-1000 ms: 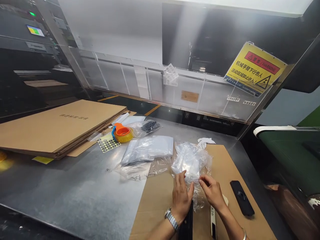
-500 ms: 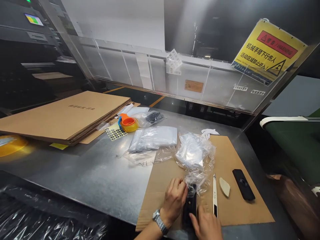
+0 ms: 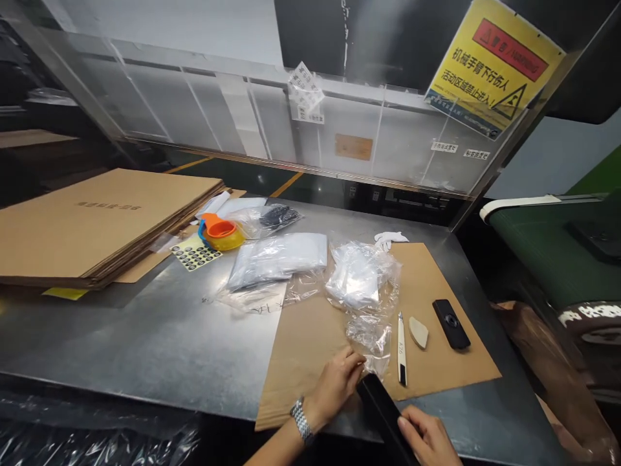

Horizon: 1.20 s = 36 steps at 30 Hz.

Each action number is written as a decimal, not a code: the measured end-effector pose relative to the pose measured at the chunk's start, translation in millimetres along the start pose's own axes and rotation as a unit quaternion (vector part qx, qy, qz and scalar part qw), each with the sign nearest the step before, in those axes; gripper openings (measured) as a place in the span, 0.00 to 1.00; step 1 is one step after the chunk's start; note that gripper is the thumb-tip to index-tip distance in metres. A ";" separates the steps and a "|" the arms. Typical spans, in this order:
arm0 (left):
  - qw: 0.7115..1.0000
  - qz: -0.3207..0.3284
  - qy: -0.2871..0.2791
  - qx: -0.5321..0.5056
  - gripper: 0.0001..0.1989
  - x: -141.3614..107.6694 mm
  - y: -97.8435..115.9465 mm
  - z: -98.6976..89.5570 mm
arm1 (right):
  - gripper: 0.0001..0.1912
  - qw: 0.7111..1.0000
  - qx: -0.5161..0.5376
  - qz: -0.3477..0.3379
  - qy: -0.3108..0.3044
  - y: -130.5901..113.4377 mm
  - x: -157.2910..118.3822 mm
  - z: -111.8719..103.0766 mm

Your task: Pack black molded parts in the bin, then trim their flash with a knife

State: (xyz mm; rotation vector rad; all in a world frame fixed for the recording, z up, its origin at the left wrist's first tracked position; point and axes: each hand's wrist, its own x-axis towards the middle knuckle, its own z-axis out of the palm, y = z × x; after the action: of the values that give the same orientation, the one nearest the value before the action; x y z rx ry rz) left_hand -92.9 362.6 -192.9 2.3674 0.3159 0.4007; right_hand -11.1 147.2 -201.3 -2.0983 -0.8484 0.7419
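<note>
Steel table (image 3: 145, 336) below clear guard panel (image 3: 194, 110)

Two hands show at 6 o'clock, the left hand (image 3: 338, 383) and the right hand (image 3: 427, 437), with two black flat devices: one black bar (image 3: 383, 411) between them and one black remote (image 3: 451, 323) at 4 o'clock. One white knife (image 3: 400, 348) and one beige wedge (image 3: 418, 331) lie at 4 o'clock. One cardboard stack (image 3: 97, 220) sits at 10 o'clock, one tape dispenser (image 3: 220, 233) and one sticker sheet (image 3: 194, 254) at 11, one white glove (image 3: 389, 239) at 1, and one yellow warning sign (image 3: 492, 68) at 2.
</note>
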 end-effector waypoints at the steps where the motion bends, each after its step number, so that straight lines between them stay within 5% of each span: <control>1: 1.000 -0.001 -0.010 -0.011 0.07 -2.4 0.0 0.5 | 0.23 1.000 -0.005 0.008 -0.014 0.0 2.1 -0.1; 7: 0.999 -0.033 -0.003 -0.022 0.09 -19.1 1.8 12.2 | 0.21 0.983 -0.166 -0.020 0.077 17.8 2.1 16.1; 13: 0.998 -0.010 0.039 0.048 0.12 -31.2 13.5 29.9 | 0.22 0.886 -0.395 -0.145 0.197 9.9 2.4 31.6; 15: 0.995 0.053 0.033 0.084 0.12 -35.0 16.4 30.9 | 0.21 0.895 -0.377 -0.153 0.182 6.4 6.4 27.1; 17: 0.988 0.107 0.035 0.108 0.12 -36.8 17.2 27.7 | 0.20 0.937 -0.295 -0.122 0.140 5.8 12.4 21.3; 20: 0.985 0.100 0.078 0.118 0.12 -35.2 17.1 18.6 | 0.20 0.988 -0.113 -0.045 0.096 9.0 21.7 19.0; 23: 0.974 0.130 0.119 0.141 0.12 -33.0 21.4 12.7 | 0.23 0.991 -0.066 -0.026 0.115 8.8 26.7 26.6; 28: 0.936 0.272 0.147 0.167 0.12 -31.0 38.6 5.2 | 0.23 0.970 -0.208 -0.072 0.101 -19.4 28.2 25.5; 33: 0.975 0.125 0.030 0.180 0.08 -20.1 46.3 -20.0 | 0.17 0.968 -0.246 -0.037 0.024 -57.4 35.7 -7.4; 36: 0.977 0.100 -0.025 0.186 0.06 -11.3 51.2 -34.9 | 0.13 0.966 -0.247 -0.068 -0.023 -76.9 39.5 -28.5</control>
State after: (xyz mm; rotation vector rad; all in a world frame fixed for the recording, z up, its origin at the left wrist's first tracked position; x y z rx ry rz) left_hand -110.4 343.1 -135.6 2.7847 0.1375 0.4020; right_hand 8.5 204.1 -133.0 -2.4257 -1.2939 0.5464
